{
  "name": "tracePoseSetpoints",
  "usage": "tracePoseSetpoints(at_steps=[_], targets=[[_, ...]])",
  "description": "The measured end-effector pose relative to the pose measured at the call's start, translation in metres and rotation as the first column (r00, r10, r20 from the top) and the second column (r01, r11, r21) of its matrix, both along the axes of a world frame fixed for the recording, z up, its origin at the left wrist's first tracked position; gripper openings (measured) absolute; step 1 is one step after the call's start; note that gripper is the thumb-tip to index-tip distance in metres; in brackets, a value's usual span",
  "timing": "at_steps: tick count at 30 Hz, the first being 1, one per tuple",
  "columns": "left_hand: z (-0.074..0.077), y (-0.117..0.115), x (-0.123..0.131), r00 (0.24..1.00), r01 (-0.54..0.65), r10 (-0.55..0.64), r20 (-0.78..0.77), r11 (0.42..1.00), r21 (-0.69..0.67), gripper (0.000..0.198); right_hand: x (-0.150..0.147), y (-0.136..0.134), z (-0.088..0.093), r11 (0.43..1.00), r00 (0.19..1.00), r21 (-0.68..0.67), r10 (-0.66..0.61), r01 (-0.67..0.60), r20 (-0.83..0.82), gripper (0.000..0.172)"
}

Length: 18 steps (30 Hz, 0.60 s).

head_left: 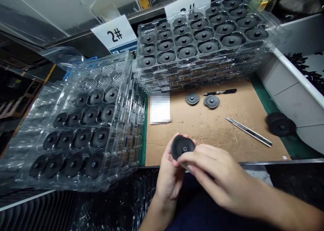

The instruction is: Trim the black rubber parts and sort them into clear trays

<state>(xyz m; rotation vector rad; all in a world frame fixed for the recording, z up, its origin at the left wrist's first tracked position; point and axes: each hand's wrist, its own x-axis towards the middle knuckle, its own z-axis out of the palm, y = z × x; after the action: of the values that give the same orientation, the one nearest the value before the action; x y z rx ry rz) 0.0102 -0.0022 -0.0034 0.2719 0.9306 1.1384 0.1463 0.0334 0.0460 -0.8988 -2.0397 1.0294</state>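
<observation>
the left hand [168, 180] and right hand [217, 172] are together, clamped on a black rubber disc [182, 146] at lower centre. a clear plastic tray stack [133, 123] at left and another tray stack [202, 74] at upper centre hold black discs [100, 137] in moulded pockets.

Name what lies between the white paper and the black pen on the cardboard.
One black disc lies there on the cardboard, in the head view.

Bare left hand [168, 177], bare right hand [217, 172], slim fingers [202, 158] with short nails, bare left forearm [152, 219], bare right forearm [286, 207] reaching the frame's edge, dark navy fabric garment [199, 204] below the hands, plain and unmarked in the dim light
</observation>
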Motion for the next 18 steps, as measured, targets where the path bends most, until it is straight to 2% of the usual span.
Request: tracePoseSetpoints(at_steps=[2,4,6,9,10,12,14,15,16,18], targets=[[0.001,0.000,0.002,1.000,-0.011,0.011,-0.019,1.000,0.010,0.059,-0.002,0.004,-0.001,1.000,0.999,-0.009,0.022,-0.022,0.029,0.022],[0.005,0.001,0.006,1.000,0.013,-0.013,-0.012,1.000,0.005,0.055,0.000,0.006,-0.003,0.990,0.996,0.115,-0.085,0.084,0.007,0.023],[0.010,0.003,0.008,0.998,0.048,-0.048,0.032,0.999,0.016,0.054,0.007,0.002,-0.005,0.973,0.994,0.205,-0.107,0.110,-0.029,0.025],[0.015,0.005,0.006,0.990,0.085,-0.089,0.108,0.996,0.042,0.061,0.026,-0.012,-0.008,0.992,1.000,0.125,0.022,-0.022,-0.001,0.026],[0.016,0.006,0.005,0.988,0.094,-0.098,0.118,0.995,0.043,0.063,0.032,-0.016,-0.008,0.997,0.999,0.083,0.007,-0.010,0.035,0.026],[0.016,0.006,0.006,0.989,0.097,-0.100,0.109,0.995,0.028,0.065,0.039,-0.020,-0.008,0.990,0.983,0.070,-0.129,0.120,0.131,0.026],[0.017,0.005,0.008,0.991,0.086,-0.086,0.105,0.996,-0.004,0.063,0.039,-0.016,-0.005,0.958,0.948,0.185,-0.255,0.220,0.189,0.025],[0.017,0.004,0.009,0.989,0.092,-0.088,0.116,0.995,-0.029,0.060,0.037,-0.011,-0.004,0.938,0.946,0.273,-0.267,0.213,0.182,0.024],[0.018,0.003,0.009,0.987,0.105,-0.098,0.128,0.993,-0.054,0.055,0.034,-0.005,-0.003,0.921,0.961,0.354,-0.229,0.162,0.154,0.023],[0.018,0.001,0.008,0.982,0.145,-0.133,0.134,0.986,-0.083,0.043,0.029,0.007,-0.001,0.916,0.995,0.401,-0.026,-0.013,0.093,0.022]])
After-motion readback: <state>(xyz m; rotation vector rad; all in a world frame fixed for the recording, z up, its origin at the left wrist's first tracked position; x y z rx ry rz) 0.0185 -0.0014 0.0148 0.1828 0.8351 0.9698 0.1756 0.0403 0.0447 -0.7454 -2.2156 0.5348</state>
